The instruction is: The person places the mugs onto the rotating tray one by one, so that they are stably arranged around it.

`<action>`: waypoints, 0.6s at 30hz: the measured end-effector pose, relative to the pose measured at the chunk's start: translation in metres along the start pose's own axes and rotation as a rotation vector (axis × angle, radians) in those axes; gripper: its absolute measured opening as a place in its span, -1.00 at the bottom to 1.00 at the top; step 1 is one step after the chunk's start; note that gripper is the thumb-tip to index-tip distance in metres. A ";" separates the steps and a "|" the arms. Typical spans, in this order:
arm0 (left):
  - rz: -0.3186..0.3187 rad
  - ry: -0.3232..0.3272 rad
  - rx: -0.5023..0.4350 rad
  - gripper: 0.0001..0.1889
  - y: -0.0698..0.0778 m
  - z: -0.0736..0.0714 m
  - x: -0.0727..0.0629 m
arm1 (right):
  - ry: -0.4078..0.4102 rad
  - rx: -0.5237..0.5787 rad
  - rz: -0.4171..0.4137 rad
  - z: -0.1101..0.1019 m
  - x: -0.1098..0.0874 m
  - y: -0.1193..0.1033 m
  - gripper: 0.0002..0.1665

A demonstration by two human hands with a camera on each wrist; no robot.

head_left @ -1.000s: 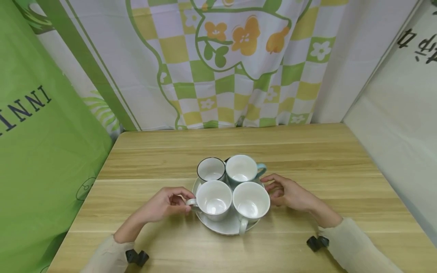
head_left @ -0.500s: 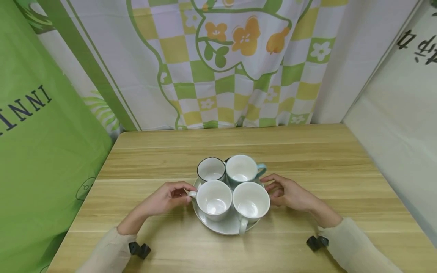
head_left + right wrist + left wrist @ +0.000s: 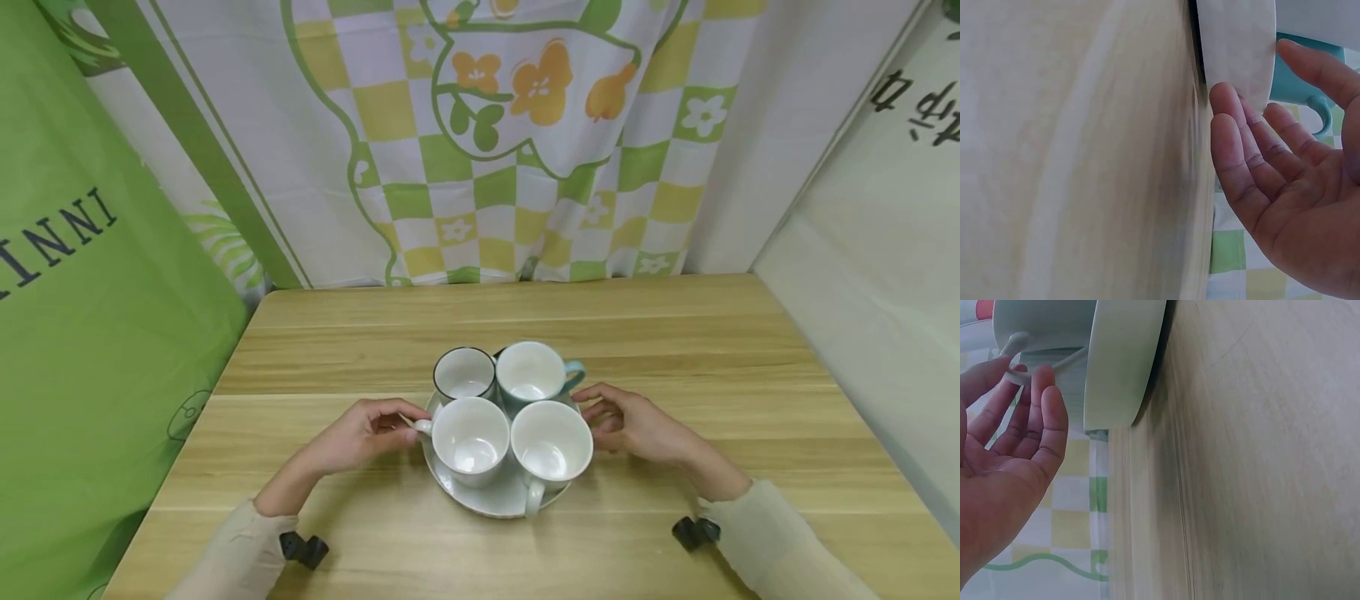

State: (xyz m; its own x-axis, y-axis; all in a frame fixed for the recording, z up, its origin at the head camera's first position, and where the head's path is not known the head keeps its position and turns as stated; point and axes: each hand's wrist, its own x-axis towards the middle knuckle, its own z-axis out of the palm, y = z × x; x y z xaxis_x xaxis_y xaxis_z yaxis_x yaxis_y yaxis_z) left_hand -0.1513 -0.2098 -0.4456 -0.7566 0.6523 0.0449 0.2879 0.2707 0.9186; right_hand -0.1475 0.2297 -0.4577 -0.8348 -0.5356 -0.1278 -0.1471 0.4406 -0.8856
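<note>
Several mugs stand close together on a round white plate. My left hand pinches the handle of the front-left white mug between thumb and fingers. Beside it is the front-right white mug, its handle turned toward me. Behind are a dark-rimmed mug and a mug with a light-blue handle. At the plate's right edge is my right hand, fingers loosely bent. In the right wrist view its fingertips touch the plate's side, the thumb near the blue-green mug.
The plate stands on a wooden table with wood surface around it on all sides. A patterned curtain hangs behind, a green cloth on the left, a pale cloth on the right.
Over the last second the front-left mug's handle has swung slightly away from me, and my left hand has shifted a little with it. The right hand keeps its place.
</note>
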 end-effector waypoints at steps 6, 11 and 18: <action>-0.043 0.055 0.038 -0.78 0.001 -0.006 -0.003 | 0.007 -0.071 -0.020 -0.004 0.001 0.000 -0.29; -0.085 0.117 0.147 -0.75 0.004 -0.011 -0.003 | 0.036 -0.131 -0.032 -0.007 0.000 -0.001 -0.45; -0.105 0.229 0.325 -0.80 0.005 -0.021 0.000 | 0.062 -0.136 -0.009 -0.016 -0.004 -0.007 -0.61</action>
State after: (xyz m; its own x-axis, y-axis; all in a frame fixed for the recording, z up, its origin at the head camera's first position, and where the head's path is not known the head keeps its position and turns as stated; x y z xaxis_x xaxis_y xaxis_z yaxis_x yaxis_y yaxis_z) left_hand -0.1625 -0.2229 -0.4328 -0.8925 0.4445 0.0771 0.3446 0.5612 0.7525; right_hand -0.1517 0.2403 -0.4437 -0.8637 -0.4961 -0.0885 -0.2215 0.5315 -0.8176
